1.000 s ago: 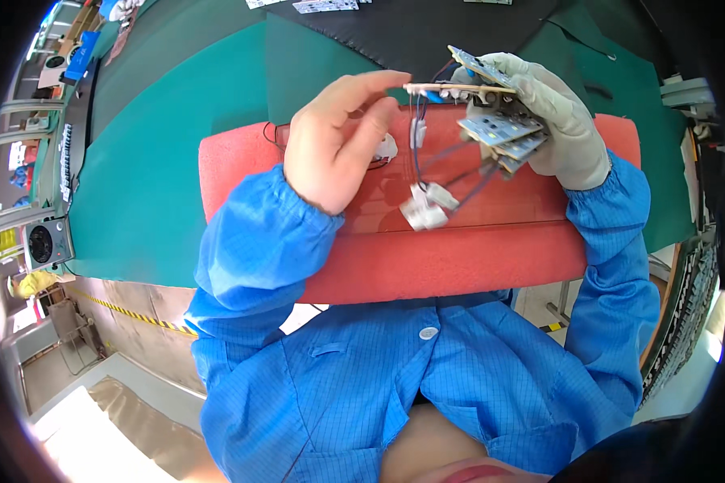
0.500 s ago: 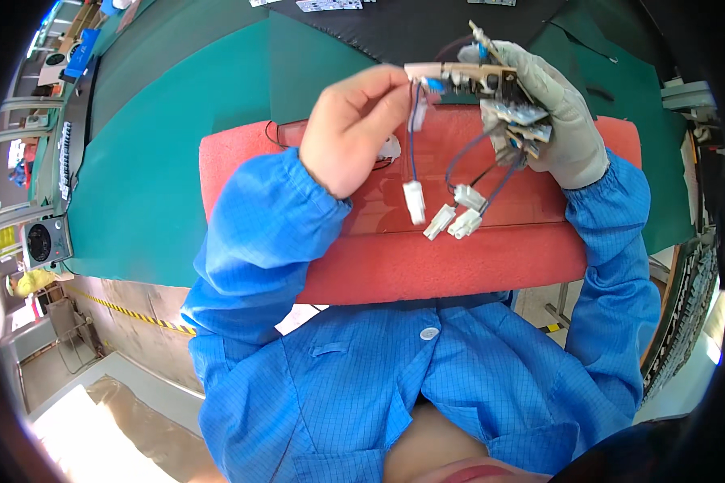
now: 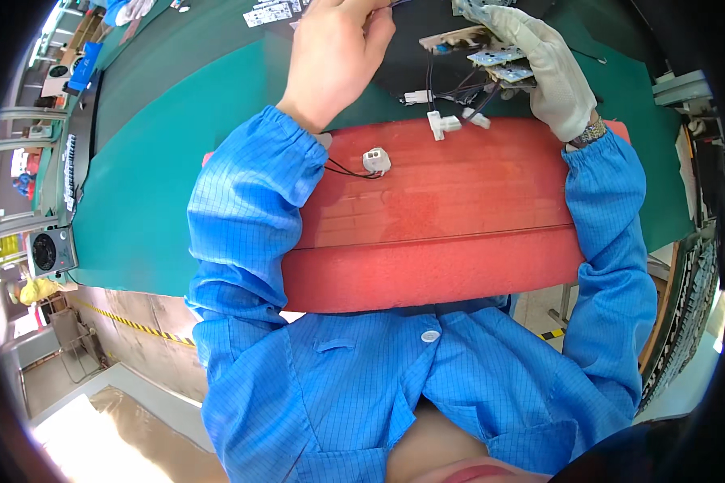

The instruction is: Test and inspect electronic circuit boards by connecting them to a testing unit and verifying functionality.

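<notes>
Circuit boards [image 3: 491,48] with dangling wires and white connectors [image 3: 443,122], gripped in gloved right hand [image 3: 544,68] above red pad [image 3: 459,217] on green surface [image 3: 161,177]. Left hand [image 3: 338,56] bare, fingers pinched shut near top edge, contents unclear. Loose white connector [image 3: 376,160] on pad.

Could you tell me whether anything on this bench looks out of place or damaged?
Nothing looks damaged. The only loose item is a small white plastic connector with thin black wires, lying alone on the red foam pad, apart from the circuit boards in the gloved right hand.
</notes>
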A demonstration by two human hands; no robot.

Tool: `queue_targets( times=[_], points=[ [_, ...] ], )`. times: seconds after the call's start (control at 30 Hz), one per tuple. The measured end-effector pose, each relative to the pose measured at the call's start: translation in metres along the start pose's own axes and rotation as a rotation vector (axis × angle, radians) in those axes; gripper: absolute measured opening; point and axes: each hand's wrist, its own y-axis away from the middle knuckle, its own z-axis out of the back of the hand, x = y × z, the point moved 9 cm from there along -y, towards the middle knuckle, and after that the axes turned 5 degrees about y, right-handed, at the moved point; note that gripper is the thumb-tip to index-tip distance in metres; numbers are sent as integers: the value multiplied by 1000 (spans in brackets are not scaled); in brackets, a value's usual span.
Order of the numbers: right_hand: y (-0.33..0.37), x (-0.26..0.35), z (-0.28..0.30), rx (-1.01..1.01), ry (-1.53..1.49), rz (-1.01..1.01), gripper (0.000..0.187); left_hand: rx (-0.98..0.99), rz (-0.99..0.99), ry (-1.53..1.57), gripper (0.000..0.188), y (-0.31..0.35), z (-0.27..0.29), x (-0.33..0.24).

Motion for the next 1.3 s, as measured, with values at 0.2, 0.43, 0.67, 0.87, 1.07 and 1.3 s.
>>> queue_targets(
  times=[0.2,0.43,0.67,0.87,1.07,1.3],
  points=[
    [13,24,1,-638,608,-760,40,-11,543,841,21,16,-7,57],
    [18,54,2,-549,649,-733,56,-11,642,1122,20,27,10,20],
    [15,-6,-68,-268,470,-1051,55,120,672,1136,15,70,12,6],
    [27,-19,-76,-209,529,-1138,44,160,697,973,11,113,9,19],
    [26,-5,-66,-321,729,-1043,51,51,629,907,9,120,14,10],
    [30,24,-52,-320,951,-832,46,196,272,405,17,109,27,-16]
  ],
)
